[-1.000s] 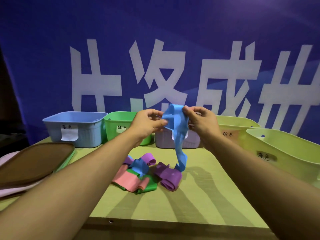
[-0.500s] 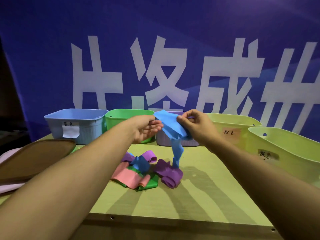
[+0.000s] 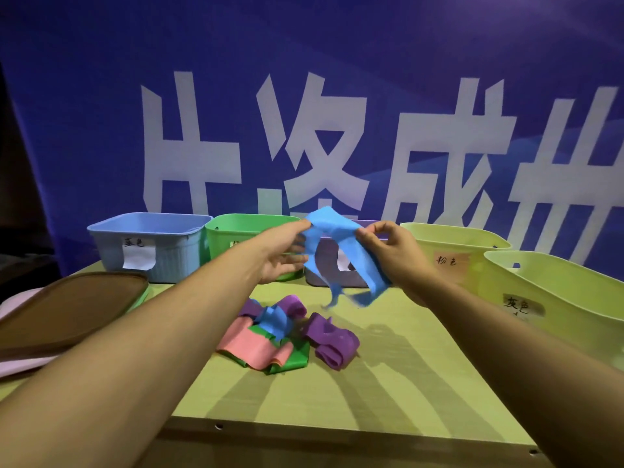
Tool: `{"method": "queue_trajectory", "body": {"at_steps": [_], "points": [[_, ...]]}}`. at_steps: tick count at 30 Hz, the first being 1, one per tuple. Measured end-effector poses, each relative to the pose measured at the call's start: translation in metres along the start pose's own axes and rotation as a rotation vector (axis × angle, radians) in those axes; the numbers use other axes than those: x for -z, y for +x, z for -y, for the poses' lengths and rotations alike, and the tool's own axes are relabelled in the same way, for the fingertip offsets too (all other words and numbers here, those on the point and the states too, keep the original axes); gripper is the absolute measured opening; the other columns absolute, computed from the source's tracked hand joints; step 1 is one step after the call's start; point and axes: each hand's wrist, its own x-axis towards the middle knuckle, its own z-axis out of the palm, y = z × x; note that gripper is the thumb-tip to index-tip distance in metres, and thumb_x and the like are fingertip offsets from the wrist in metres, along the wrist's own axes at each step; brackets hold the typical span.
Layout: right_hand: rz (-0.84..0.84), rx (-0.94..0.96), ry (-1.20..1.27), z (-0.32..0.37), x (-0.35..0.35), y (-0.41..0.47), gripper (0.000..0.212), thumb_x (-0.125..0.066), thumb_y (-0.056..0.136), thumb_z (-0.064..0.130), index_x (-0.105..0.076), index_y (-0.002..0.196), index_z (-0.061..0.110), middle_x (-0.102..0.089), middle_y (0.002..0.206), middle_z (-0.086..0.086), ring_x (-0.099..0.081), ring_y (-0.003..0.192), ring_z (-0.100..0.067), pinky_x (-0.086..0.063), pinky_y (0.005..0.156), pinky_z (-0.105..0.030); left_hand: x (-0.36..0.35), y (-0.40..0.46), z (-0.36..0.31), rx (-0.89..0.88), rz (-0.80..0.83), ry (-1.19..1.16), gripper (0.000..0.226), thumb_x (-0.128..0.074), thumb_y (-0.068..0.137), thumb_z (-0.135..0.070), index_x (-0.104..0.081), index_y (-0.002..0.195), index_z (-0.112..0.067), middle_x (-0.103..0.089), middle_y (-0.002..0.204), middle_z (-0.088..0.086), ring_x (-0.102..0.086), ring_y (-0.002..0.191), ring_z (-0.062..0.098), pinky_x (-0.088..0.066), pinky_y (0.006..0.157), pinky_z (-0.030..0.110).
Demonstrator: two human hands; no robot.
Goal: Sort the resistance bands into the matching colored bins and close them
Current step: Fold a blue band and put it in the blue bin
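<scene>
Blue resistance band (image 3: 341, 244) is hanging in the air between both hands, above the table and in front of the bin row. Its top fold is arching from hand to hand; two loose tails are drooping below, lower ends blurred.

Left hand (image 3: 283, 256) is pinching the band's left end with thumb and forefinger up top; remaining fingers are lying fairly straight and spread below the pinch. Right hand (image 3: 396, 253) is pinching the right end between thumb and curled fingers, one tail trailing down past its palm.

Below the hands, the pile of bands (image 3: 287, 336) is sitting on the table (image 3: 388, 393): pink, green, blue and purple strips overlapping, the purple one bunched at the right edge.

Just behind the left hand the green bin (image 3: 236, 231) is standing, with the blue bin (image 3: 152, 244) further left. Behind the held band, a purple bin (image 3: 324, 275) is partly hidden. Behind the right hand two yellow-green bins (image 3: 472, 251) are standing, both labelled.

Far left of the left forearm, brown lid (image 3: 67, 305) is lying flat on other lids.
</scene>
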Motion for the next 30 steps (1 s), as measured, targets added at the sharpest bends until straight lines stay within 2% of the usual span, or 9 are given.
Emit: {"method": "queue_trajectory", "body": {"at_steps": [3,6,10,13,15,18,22,26,30], "points": [[-0.015,-0.016,0.164,0.003,-0.001,-0.001,0.023,-0.062,0.098,0.045,-0.062,0.096,0.023,-0.072,0.101,-0.007,-0.072,0.093,-0.031,-0.06,0.073,-0.046,0.005,-0.001,0.005,0.009,0.023,0.056,0.045,-0.067,0.095,-0.049,-0.062,0.115,-0.01,-0.06,0.122,0.012,-0.064,0.104,0.027,-0.056,0.096,0.038],[-0.012,-0.007,0.293,0.014,-0.002,-0.001,0.021,-0.062,0.098,0.042,-0.064,0.092,0.022,-0.068,0.097,-0.005,-0.065,0.091,-0.025,-0.057,0.082,-0.046,0.005,-0.003,0.006,0.011,0.043,0.084,0.044,-0.069,0.094,-0.048,-0.062,0.113,-0.009,-0.06,0.119,0.012,-0.063,0.104,0.027,-0.055,0.101,0.04],[-0.009,0.065,0.367,0.025,-0.002,0.002,0.015,-0.067,0.097,0.031,-0.064,0.092,0.017,-0.068,0.091,-0.004,-0.062,0.089,-0.021,-0.052,0.073,-0.033,0.0,-0.007,0.005,0.008,0.094,0.102,0.037,-0.066,0.098,-0.042,-0.067,0.113,-0.008,-0.071,0.123,0.014,-0.07,0.11,0.027,-0.057,0.096,0.038],[0.006,0.075,0.333,0.028,-0.002,0.002,0.01,-0.068,0.097,0.029,-0.065,0.095,0.019,-0.071,0.091,0.001,-0.064,0.086,-0.012,-0.05,0.062,-0.024,-0.009,-0.009,0.0,-0.108,0.054,0.048,0.032,-0.062,0.1,-0.042,-0.072,0.099,-0.012,-0.079,0.102,0.008,-0.074,0.087,0.021,-0.056,0.098,0.039],[0.005,0.09,0.34,0.028,-0.002,0.001,0.008,-0.068,0.097,0.026,-0.065,0.094,0.02,-0.071,0.083,0.005,-0.062,0.08,-0.007,-0.047,0.054,-0.019,-0.015,-0.01,-0.006,-0.261,-0.023,-0.028,0.036,-0.062,0.1,-0.044,-0.074,0.1,-0.01,-0.079,0.099,0.006,-0.073,0.083,0.019,-0.057,0.096,0.04],[0.004,0.102,0.346,0.028,-0.003,-0.001,0.008,-0.07,0.095,0.025,-0.067,0.096,0.018,-0.073,0.088,0.003,-0.064,0.086,-0.01,-0.05,0.065,-0.024,-0.023,-0.015,-0.018,-0.4,-0.029,-0.025,0.043,-0.062,0.097,-0.053,-0.075,0.109,-0.014,-0.077,0.11,0.004,-0.071,0.096,0.019,-0.06,0.082,0.032],[0.037,0.123,0.386,0.034,-0.002,-0.002,0.007,-0.07,0.095,0.022,-0.065,0.097,0.017,-0.074,0.09,-0.001,-0.066,0.087,-0.014,-0.05,0.069,-0.028,-0.031,-0.02,-0.03,-0.401,0.076,0.023,0.049,-0.064,0.093,-0.058,-0.077,0.11,-0.014,-0.08,0.103,0.002,-0.073,0.098,0.017,-0.056,0.082,0.03],[0.035,0.134,0.372,0.04,0.0,-0.002,0.011,-0.07,0.095,0.024,-0.065,0.101,0.016,-0.075,0.095,-0.002,-0.066,0.093,-0.017,-0.048,0.077,-0.038,-0.035,-0.021,-0.042,-0.391,0.092,-0.013,0.038,-0.071,0.093,-0.044,-0.076,0.111,-0.011,-0.079,0.102,0.006,-0.072,0.091,0.018,-0.055,0.075,0.027],[0.008,0.137,0.356,0.042,0.001,-0.002,0.019,-0.068,0.096,0.027,-0.066,0.108,0.012,-0.076,0.101,-0.002,-0.068,0.094,-0.014,-0.051,0.076,-0.035,-0.036,-0.023,-0.05,-0.424,0.115,0.001,0.03,-0.073,0.094,-0.036,-0.076,0.113,-0.012,-0.078,0.096,0.002,-0.072,0.084,0.015,-0.056,0.07,0.026]]}}
